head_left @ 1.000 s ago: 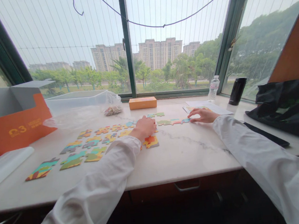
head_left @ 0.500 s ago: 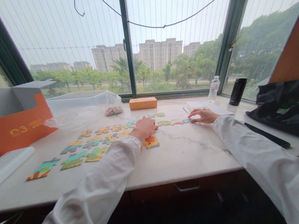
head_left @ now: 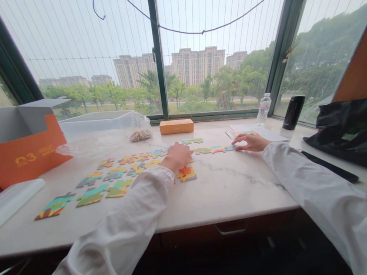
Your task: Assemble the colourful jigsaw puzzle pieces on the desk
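My left hand (head_left: 178,156) rests low over the table at the left end of a joined strip of jigsaw puzzle pieces (head_left: 204,150). Its fingers are curled down, and what lies under them is hidden. At the strip's other end, the thumb and forefinger of my right hand (head_left: 249,142) close on a blue puzzle piece (head_left: 229,148). Two green pieces (head_left: 192,141) lie just behind the strip. An orange and yellow piece (head_left: 187,174) sits in front of my left hand. Several more loose pieces (head_left: 91,195) spread in rows to the left.
An open orange carton (head_left: 40,146), a clear plastic tub (head_left: 96,122) and a bag of pieces (head_left: 140,135) stand at the left. A small orange box (head_left: 176,127) is by the window. Paper sheets (head_left: 273,134), a water bottle (head_left: 263,109), a black tumbler (head_left: 293,112) and a black bag (head_left: 350,133) are right.
The view has shifted very slightly. Both hands stay in nearly the same places along the strip, and the pieces lie as before.
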The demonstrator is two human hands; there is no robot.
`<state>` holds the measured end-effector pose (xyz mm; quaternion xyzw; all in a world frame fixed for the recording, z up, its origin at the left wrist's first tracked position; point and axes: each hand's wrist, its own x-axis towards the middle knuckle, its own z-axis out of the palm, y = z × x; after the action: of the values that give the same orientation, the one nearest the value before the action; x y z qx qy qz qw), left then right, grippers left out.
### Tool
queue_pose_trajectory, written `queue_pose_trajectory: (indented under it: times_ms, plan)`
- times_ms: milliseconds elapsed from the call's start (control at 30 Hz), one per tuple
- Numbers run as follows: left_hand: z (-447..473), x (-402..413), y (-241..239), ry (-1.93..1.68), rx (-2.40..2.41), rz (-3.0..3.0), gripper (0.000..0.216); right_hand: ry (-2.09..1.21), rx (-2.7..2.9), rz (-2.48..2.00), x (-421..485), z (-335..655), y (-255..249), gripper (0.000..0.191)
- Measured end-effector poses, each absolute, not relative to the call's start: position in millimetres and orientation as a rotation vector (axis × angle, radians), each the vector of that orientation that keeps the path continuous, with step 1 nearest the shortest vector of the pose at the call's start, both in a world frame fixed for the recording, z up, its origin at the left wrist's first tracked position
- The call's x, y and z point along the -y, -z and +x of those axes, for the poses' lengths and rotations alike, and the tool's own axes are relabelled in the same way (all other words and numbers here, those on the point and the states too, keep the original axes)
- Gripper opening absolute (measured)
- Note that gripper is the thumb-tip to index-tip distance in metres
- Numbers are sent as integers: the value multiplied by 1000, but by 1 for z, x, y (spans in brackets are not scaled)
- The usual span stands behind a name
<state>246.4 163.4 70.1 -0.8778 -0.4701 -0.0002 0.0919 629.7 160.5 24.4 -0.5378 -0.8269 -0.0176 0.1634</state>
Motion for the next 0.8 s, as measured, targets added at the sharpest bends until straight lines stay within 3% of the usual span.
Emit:
queue_pose_trajectory:
  times_ms: [800]
  plan:
    - [250,-154,-77,-25,1667,-2499,40,43,2361,-1548,-160,629,-23,65]
